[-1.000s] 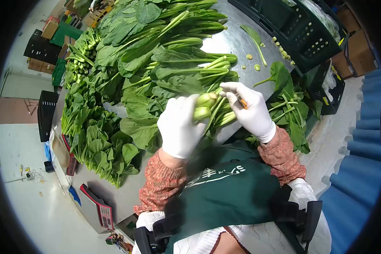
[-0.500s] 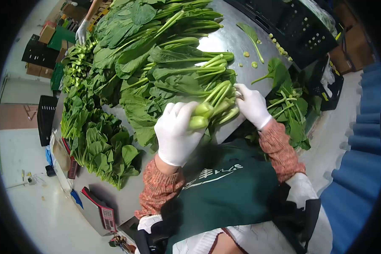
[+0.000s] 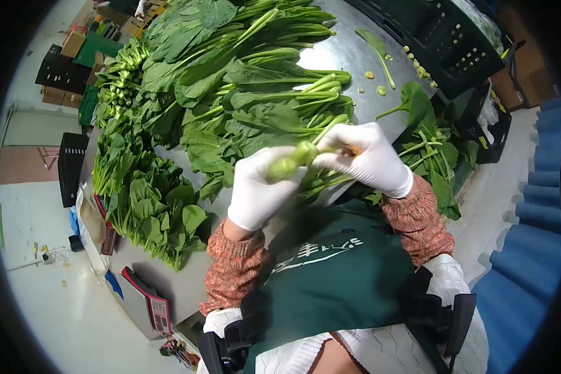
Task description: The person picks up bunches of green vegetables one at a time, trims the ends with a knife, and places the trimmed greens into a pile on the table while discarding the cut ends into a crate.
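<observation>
My left hand (image 3: 263, 187), in a white glove, is closed round pale green vegetable stems (image 3: 288, 163) at their thick ends. Close against it on the right is my gloved right hand (image 3: 369, 157), its fingers bent near the stem ends. Something small and orange shows between those fingers; what it is I cannot make out. Just beyond both hands, leafy greens (image 3: 261, 118) lie in a large heap on the metal table (image 3: 349, 53), stems pointing right.
Bundled greens (image 3: 152, 215) lie at the left beside a red-edged scale (image 3: 149, 302). Loose leaves (image 3: 439, 156) are heaped at the right, below a dark crate (image 3: 436, 43). Cut stem ends (image 3: 380, 90) and a single leaf (image 3: 377, 53) lie on the table.
My right hand has moved left, up against the stem ends by my left hand. The orange bit has come into view. Another person's gloved hand at the upper left has moved up and away.
</observation>
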